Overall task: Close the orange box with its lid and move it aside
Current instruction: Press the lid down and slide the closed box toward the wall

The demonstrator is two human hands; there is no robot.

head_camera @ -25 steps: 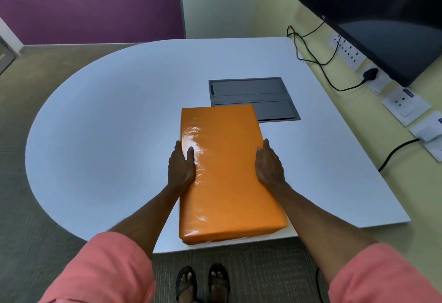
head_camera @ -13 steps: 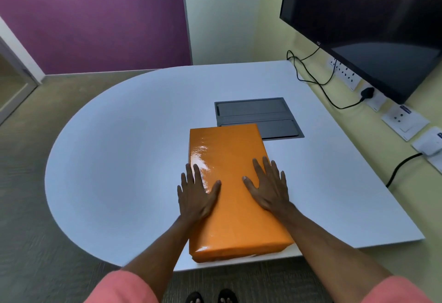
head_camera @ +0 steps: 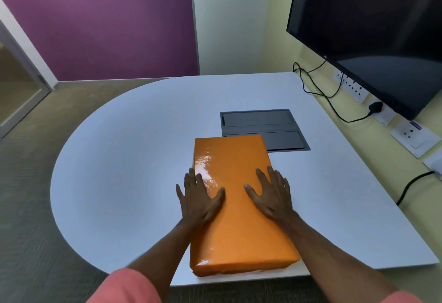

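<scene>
The orange box (head_camera: 235, 207) lies lengthwise on the white table (head_camera: 114, 171), its near end at the table's front edge. Its glossy orange lid covers the whole top. My left hand (head_camera: 197, 196) rests flat on the lid's left edge, fingers spread, some fingers overhanging the side. My right hand (head_camera: 271, 191) lies flat on the lid's right part, fingers spread and pointing away from me. Neither hand grips anything.
A dark grey cable hatch (head_camera: 260, 127) is set into the table just beyond the box. A large black screen (head_camera: 373, 34) hangs on the right wall, with wall sockets (head_camera: 351, 88) and black cables (head_camera: 318, 92) beside the table's right edge.
One second ago my hands held the box's long sides; now both lie flat on the lid with fingers spread. The view has tilted upward and the box looks slightly farther from me.
</scene>
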